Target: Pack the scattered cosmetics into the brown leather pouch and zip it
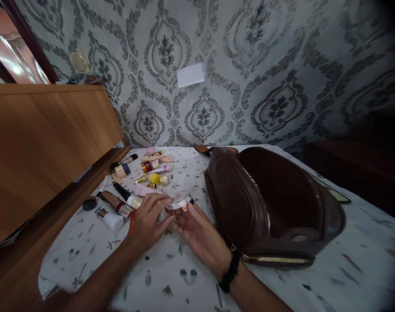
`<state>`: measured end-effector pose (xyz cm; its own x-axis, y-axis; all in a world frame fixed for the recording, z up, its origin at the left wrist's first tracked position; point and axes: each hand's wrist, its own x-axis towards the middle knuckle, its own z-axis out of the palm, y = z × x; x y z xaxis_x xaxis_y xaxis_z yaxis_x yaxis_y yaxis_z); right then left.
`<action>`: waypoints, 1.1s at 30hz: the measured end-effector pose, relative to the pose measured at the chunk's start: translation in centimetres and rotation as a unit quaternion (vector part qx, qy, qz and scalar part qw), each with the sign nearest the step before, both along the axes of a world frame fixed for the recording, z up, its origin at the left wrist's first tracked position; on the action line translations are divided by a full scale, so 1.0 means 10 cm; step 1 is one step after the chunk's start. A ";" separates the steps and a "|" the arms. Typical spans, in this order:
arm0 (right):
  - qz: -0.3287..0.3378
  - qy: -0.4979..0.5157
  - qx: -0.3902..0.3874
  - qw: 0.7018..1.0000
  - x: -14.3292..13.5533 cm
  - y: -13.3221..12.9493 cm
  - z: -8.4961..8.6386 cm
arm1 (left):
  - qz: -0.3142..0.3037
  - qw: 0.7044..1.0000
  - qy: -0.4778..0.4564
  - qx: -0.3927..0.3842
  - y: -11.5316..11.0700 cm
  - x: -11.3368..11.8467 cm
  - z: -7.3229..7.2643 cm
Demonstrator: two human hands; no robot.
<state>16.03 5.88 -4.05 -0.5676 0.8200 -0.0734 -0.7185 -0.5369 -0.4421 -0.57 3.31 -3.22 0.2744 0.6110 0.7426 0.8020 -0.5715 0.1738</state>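
Between both hands, above the bedsheet, is a small round cosmetic jar [178,202] with a clear lid and a shiny rose-gold base. My left hand [148,220] grips its left side with fingers on top and the thumb low. From the right and below, my right hand [204,240] holds the same jar, fingers curled beneath it. Close to the left hand lie a pale pink tube [145,190], a cream-coloured tube [134,202], a brown tube [114,202] and a white bottle [110,219]. An orange item [131,223] is partly hidden behind the left hand.
A brown leather bag [239,208], unzipped, stands right of my hands on the patterned sheet [171,277]. Several cosmetics lie farther back, including a yellow-capped item [154,178] and a dark round lid [89,203]. A wooden board [54,130] borders the left; a papered wall rises behind.
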 end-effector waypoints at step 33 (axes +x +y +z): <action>0.035 -0.040 0.005 0.999 0.02 0.04 -0.01 | -0.070 0.976 -0.125 -0.166 0.02 0.03 -0.06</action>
<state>16.21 6.28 -4.14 -0.6162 0.7794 -0.1133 -0.6413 -0.5800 -0.5023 -0.28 3.48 -3.77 0.2085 0.7985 0.5647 0.6293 -0.5515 0.5476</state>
